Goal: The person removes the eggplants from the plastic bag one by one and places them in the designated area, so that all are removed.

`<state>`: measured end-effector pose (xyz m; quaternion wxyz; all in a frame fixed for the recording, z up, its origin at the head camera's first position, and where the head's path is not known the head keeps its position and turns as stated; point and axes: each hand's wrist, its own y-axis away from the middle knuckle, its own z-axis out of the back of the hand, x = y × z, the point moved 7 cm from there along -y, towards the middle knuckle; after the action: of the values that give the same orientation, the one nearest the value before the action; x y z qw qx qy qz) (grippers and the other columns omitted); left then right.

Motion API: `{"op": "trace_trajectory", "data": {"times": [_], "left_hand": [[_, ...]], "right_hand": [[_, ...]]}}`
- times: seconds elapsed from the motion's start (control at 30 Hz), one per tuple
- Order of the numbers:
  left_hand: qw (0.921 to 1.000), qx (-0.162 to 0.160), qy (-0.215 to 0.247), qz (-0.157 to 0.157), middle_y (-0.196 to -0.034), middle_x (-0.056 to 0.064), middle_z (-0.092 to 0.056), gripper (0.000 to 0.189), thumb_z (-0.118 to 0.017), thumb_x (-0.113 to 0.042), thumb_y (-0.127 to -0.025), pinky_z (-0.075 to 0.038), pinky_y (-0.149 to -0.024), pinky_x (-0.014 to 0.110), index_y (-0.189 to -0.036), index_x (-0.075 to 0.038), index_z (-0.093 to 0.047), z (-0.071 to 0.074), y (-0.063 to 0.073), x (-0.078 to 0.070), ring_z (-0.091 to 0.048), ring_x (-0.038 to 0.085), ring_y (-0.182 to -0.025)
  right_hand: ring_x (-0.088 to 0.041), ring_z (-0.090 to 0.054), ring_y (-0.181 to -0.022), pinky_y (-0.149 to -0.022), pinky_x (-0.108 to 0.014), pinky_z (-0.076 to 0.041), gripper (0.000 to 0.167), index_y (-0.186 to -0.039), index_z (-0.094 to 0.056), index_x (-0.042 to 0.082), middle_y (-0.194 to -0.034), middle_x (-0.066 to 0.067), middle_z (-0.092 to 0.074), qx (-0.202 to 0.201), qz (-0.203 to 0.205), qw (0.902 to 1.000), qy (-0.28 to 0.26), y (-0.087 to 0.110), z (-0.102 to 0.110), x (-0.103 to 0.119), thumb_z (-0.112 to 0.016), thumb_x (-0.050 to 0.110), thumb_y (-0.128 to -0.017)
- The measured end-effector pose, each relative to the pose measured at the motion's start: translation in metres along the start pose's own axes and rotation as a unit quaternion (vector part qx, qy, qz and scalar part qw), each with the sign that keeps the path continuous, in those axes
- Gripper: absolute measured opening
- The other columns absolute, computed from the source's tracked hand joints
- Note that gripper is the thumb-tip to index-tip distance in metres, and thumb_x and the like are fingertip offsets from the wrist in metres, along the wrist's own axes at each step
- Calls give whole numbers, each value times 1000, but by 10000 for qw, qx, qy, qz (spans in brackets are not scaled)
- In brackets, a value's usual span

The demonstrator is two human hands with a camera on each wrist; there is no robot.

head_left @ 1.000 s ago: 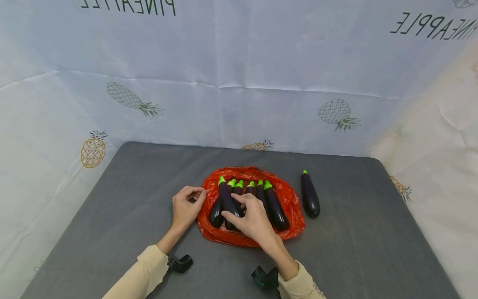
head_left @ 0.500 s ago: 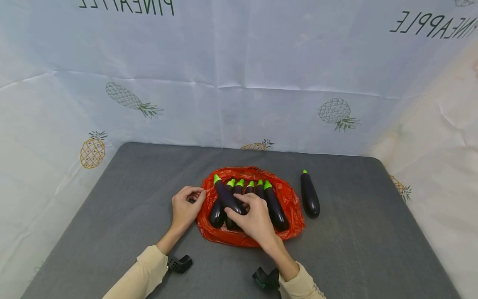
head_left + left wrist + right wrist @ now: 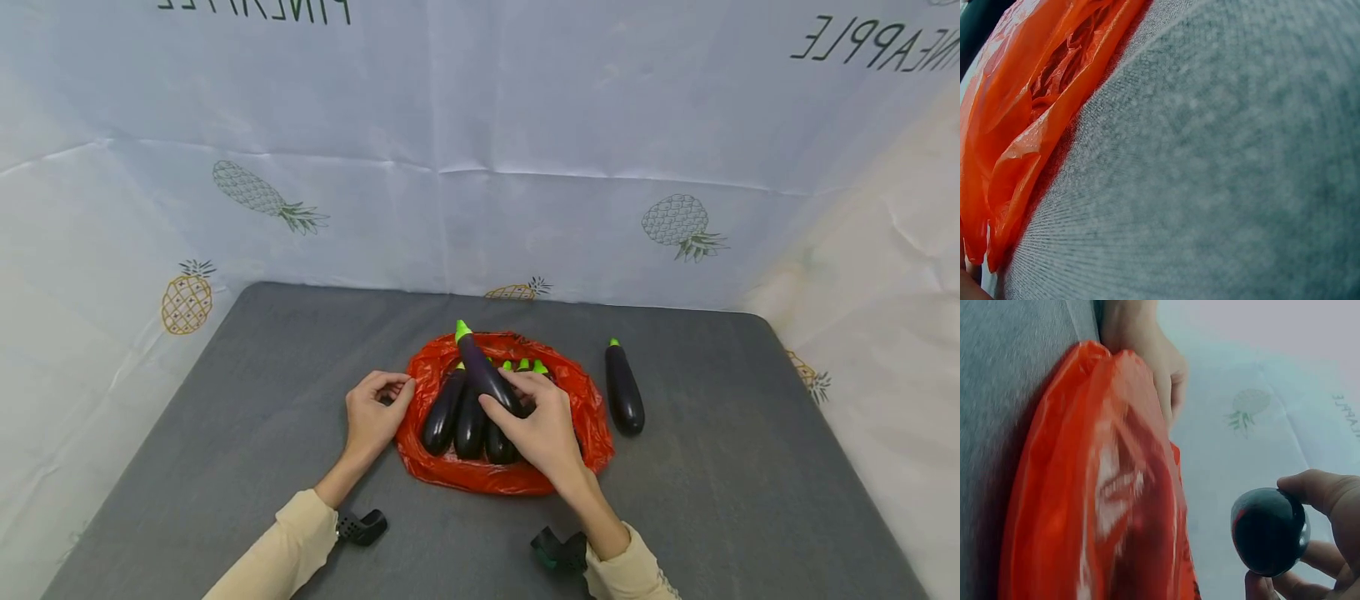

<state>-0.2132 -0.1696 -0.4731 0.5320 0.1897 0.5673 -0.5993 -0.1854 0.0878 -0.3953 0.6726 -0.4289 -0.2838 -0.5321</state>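
My right hand point(image 3: 546, 423) grips a dark purple eggplant point(image 3: 482, 371) by its thick lower end, with its bright green cap pointing up and away. This eggplant is lifted over the open red plastic bag point(image 3: 457, 477); the right wrist view shows its round end point(image 3: 1270, 532) between thumb and fingers, clear of the bag. Several more eggplants point(image 3: 444, 417) lie side by side inside the bag, partly hidden by the right hand and the held one. At the bag's left edge, my left hand point(image 3: 372, 421) pinches the red plastic between thumb and fingers.
A single eggplant point(image 3: 624, 392) lies on the grey table point(image 3: 720, 483) just right of the bag. Behind the table hangs a white cloth point(image 3: 360, 250) printed with pineapples. Black wrist devices sit below both hands.
My right hand has lifted the eggplant from the others in the bag and moved it rightward, its cap swinging up past the far rim. The left hand stays at the bag's edge.
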Motion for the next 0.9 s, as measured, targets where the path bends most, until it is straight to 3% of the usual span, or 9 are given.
{"op": "trace_trajectory", "data": {"times": [0.17, 0.5, 0.6, 0.73, 0.9], "left_hand": [[9998, -125, -155, -67, -76, 13, -70, 3, -80, 2, -84, -49, -61, 13, -84, 1, -77, -1, -1, -6, -59, 7, -64], [9997, -154, -177, -63, -73, 19, -68, 5, -77, 12, -81, -51, -60, 18, -82, 8, -75, 3, -4, -43, -60, 18, -62], [9996, -171, -223, -8, -73, 18, -68, 5, -77, 12, -81, -51, -59, 19, -82, 8, -75, 2, -3, -41, -61, 19, -62], [9995, -211, -241, -6, -73, 16, -69, 5, -78, 9, -82, -51, -59, 20, -82, 4, -76, -1, -2, -24, -61, 21, -62], [9998, -143, -157, -1, -75, 10, -70, 6, -81, 2, -83, -49, -61, 13, -83, -3, -78, -1, 0, -6, -61, 11, -63]], "right_hand": [[-15, -65, -82, -72, -24, -54, 45, -125, -74, 9, -109, -8, -75, -134, -83, 9999, 38, -1, 14, -8, -86, 23, -83], [-20, -67, -88, -76, -24, -55, 51, -132, -70, 8, -111, -11, -75, -536, -86, 9979, 355, -3, 43, -25, -84, 21, -84], [-22, -68, -93, -79, -24, -55, 52, -134, -68, 9, -115, -12, -75, -611, -218, 9971, 392, -2, 51, -32, -83, 20, -86], [-23, -68, -93, -78, -20, -54, 46, -129, -71, 9, -118, -13, -75, -775, -382, 9953, 438, -1, 64, -40, -83, 19, -86], [-22, -65, -89, -73, -18, -52, 44, -128, -72, 9, -111, -13, -75, -988, -448, 9924, 573, 2, 75, -48, -82, 20, -87]]}}
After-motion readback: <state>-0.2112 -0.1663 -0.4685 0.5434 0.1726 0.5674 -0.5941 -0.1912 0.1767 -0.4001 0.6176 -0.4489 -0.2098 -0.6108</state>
